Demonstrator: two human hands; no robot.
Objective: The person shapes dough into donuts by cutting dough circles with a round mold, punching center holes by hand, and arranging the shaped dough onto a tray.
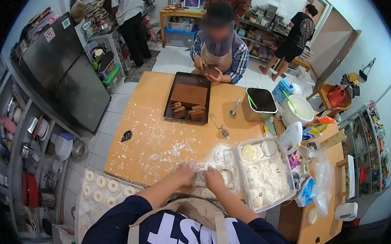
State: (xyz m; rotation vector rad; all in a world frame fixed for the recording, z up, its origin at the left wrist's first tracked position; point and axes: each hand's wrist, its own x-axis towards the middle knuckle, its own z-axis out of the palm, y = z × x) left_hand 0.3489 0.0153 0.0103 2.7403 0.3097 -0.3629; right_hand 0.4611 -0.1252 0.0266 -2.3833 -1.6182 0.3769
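At the near edge of the floured table, my left hand (184, 175) is curled low over the surface with its fingers closed. Close by, my right hand (213, 178) is also closed, its fingertips pressed down near the left hand's. What lies under the fingers is too small and covered to make out. Just right of my right hand, a round ring cutter (226, 176) lies on the flour. Beside it stands a white tray (236, 158) of flour, with a pale dough disc (249, 153) and other round pieces at its far end.
At lower left, a tray (83, 204) holds several ring-shaped doughs (113, 186). Across the table, a person holds a brown piece above a dark tray (166, 107) of brown cake (189, 95). A strainer (224, 132), a spoon (234, 108), a square tin (256, 117) and a white bucket (301, 113) stand right.
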